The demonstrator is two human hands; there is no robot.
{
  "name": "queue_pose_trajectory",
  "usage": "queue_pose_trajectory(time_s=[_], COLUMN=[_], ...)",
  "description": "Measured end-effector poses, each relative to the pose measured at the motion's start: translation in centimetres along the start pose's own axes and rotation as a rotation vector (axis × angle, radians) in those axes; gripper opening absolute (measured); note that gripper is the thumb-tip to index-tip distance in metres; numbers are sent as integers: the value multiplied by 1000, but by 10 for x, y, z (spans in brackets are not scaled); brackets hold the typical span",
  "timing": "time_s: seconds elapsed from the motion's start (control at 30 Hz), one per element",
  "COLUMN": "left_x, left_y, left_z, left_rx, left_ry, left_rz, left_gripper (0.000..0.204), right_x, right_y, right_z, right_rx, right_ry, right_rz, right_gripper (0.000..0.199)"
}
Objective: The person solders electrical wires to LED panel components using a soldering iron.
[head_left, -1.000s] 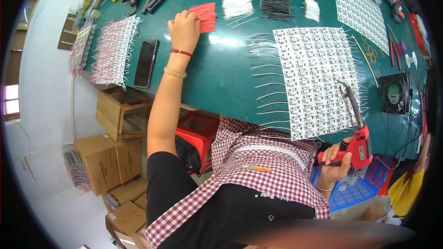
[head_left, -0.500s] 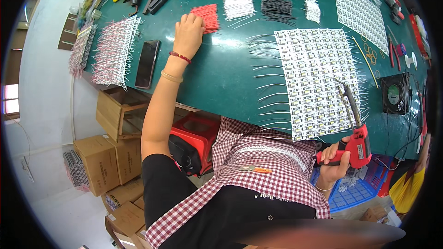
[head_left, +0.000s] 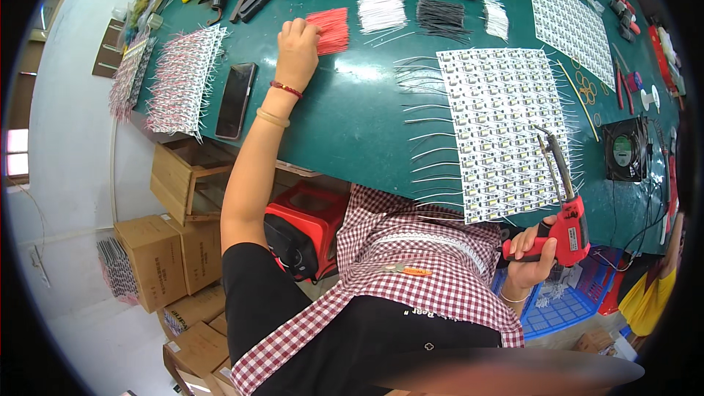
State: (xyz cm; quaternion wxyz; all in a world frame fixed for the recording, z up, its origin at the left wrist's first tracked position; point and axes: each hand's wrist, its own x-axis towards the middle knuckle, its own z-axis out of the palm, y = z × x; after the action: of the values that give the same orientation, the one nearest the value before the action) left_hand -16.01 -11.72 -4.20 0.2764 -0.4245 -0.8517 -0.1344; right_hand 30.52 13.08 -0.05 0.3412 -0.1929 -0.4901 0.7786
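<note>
My left hand (head_left: pixel 298 50) is at the left edge of a pile of cut red wires (head_left: pixel 331 29), its fingers curled together. What lies between the fingertips is hidden. My right hand (head_left: pixel 533 255) grips a red and black soldering gun (head_left: pixel 570 233) by its handle. The gun's thin metal tip points up over the lower right of a white panel of small LED boards (head_left: pixel 506 125). Wires stick out from the panel's left edge, and more bristle along its right edge.
Piles of white wires (head_left: pixel 381 13) and black wires (head_left: pixel 441 16) lie beyond the panel. A phone (head_left: pixel 235 101) and a wired board panel (head_left: pixel 183 81) are at left. At right are a black fan (head_left: pixel 626 148), tweezers-like rod (head_left: pixel 579 100) and another LED panel (head_left: pixel 572 26).
My left hand has shifted slightly left, showing more of the red wires' left side. My right hand and the soldering gun stay almost in place.
</note>
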Motion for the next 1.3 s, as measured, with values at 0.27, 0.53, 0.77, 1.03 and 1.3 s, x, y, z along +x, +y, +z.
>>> queue_pose_trajectory(time_s=[0.27, 0.53, 0.77, 1.03, 1.3], left_x=[11, -25, -30, -31, -42], left_y=[42, 90, 100, 97, 119], left_z=[-30, -15, -25, -31, -29], left_rx=[-1336, -1577, -1424, -1499, -1408], left_ry=[413, 417, 194, 217, 27], left_rz=[-734, -897, -796, -606, -498], left_gripper=[9, 18, 17, 19, 31], right_x=[0, 2, 2, 4, 4], right_y=[3, 5, 4, 6, 8], right_z=[-2, 0, 3, 4, 5], right_rx=[9, 31, 15, 22, 40], right_ry=[-8, -53, -13, -5, -4], right_rz=[26, 49, 41, 51, 67], right_gripper=[40, 40, 41, 40, 40])
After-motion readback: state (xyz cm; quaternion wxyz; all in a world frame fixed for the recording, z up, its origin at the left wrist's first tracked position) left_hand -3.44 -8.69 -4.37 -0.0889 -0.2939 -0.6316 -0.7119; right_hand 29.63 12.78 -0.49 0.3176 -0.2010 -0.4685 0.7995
